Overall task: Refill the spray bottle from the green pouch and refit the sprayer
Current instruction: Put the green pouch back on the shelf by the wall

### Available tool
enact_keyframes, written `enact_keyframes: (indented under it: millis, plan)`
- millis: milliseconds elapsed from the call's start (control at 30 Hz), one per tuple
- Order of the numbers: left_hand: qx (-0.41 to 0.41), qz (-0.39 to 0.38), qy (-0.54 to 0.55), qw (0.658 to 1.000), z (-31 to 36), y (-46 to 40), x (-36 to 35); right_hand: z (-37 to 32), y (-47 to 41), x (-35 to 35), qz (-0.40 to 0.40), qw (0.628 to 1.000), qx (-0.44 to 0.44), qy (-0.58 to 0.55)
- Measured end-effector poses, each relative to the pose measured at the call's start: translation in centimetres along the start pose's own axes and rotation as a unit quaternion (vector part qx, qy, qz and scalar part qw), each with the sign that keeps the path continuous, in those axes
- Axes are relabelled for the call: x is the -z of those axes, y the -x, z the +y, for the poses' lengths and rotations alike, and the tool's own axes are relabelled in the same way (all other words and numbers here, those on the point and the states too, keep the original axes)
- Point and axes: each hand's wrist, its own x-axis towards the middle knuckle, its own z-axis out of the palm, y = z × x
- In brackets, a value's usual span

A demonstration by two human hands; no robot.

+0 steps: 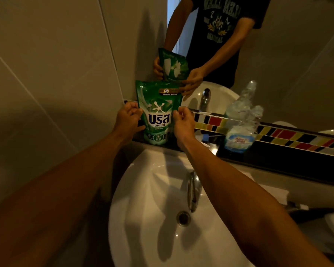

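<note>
The green pouch (158, 112) stands upright on the dark ledge behind the basin, against the mirror. My left hand (128, 117) grips its left edge and my right hand (181, 122) grips its right edge. A clear plastic bottle (241, 130) with a blue label stands on the ledge to the right, with no sprayer on it. I see no sprayer head anywhere. The mirror repeats the pouch and both hands.
A white basin (143, 218) with a chrome tap (194, 189) and drain lies below my arms. The dark ledge (278, 162) runs right, backed by a strip of coloured tiles. A tiled wall closes the left side. A white object sits at the far right edge.
</note>
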Motion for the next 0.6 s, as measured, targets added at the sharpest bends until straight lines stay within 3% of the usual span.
enact_keyframes:
  millis: [300, 600]
  plan:
    - [-0.002, 0.109, 0.068, 0.992, -1.4, -5.3, 3.7, 0.8, -4.0, -7.5, -0.039, 0.999, -0.014, -0.013]
    - [0.007, 0.189, 0.008, 0.982, -3.0, -7.5, 4.6, 1.2, -5.2, -9.5, -0.042, 0.999, -0.022, -0.005]
